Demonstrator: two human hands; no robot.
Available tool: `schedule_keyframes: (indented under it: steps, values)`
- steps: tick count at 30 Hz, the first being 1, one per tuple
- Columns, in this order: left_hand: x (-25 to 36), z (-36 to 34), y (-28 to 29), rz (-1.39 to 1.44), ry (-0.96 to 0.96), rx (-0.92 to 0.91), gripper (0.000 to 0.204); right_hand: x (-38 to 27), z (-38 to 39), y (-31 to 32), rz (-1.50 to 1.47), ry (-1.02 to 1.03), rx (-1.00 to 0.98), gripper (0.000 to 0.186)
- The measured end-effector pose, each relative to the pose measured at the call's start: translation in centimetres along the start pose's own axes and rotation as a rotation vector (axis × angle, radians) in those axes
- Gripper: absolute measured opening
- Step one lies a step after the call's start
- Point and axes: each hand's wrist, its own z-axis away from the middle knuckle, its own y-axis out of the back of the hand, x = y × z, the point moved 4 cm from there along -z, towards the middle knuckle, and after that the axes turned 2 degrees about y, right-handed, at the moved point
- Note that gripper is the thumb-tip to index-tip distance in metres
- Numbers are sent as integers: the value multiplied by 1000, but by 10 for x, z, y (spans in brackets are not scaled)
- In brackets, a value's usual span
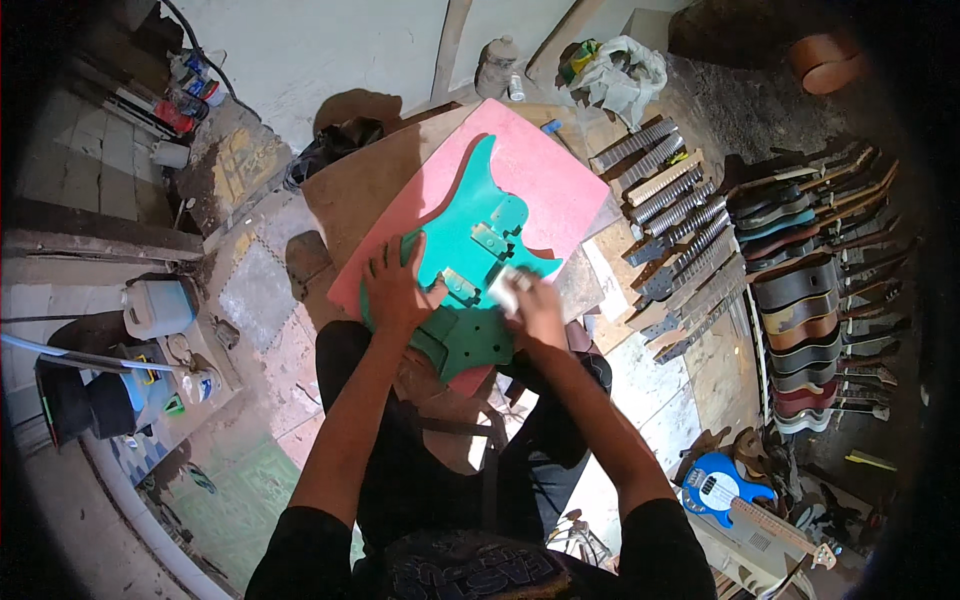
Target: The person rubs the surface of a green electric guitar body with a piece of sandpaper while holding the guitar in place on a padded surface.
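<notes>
A teal guitar body [470, 250] without neck lies flat on a pink board [540, 165] in front of me. My left hand [398, 290] rests spread on the body's left edge, pressing it down. My right hand [535, 305] holds a small pale block or pad [507, 288] against the body's right side near a cutaway. Rectangular cavities show in the teal surface.
Several guitar necks [680, 250] lie in a row to the right of the board. Finished guitars [810, 300] stand racked at far right, and a blue bass [725, 490] lies at lower right. A white canister [158, 305] and tools sit at left.
</notes>
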Motion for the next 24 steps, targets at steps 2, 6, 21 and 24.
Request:
schedule_keyframes:
  steps: [2, 6, 21, 24]
  values:
    - [2, -1, 3, 45, 5, 27, 80, 8, -32, 27, 148, 16, 152, 52]
    - [-4, 4, 6, 117, 9, 101, 79, -26, -31, 22, 150, 43, 158, 55]
    - [-4, 2, -12, 327, 37, 50, 79, 24, -28, 23, 95, -147, 153, 54]
    - [-13, 4, -14, 287, 73, 16, 79, -35, 11, -14, 239, 98, 109, 52]
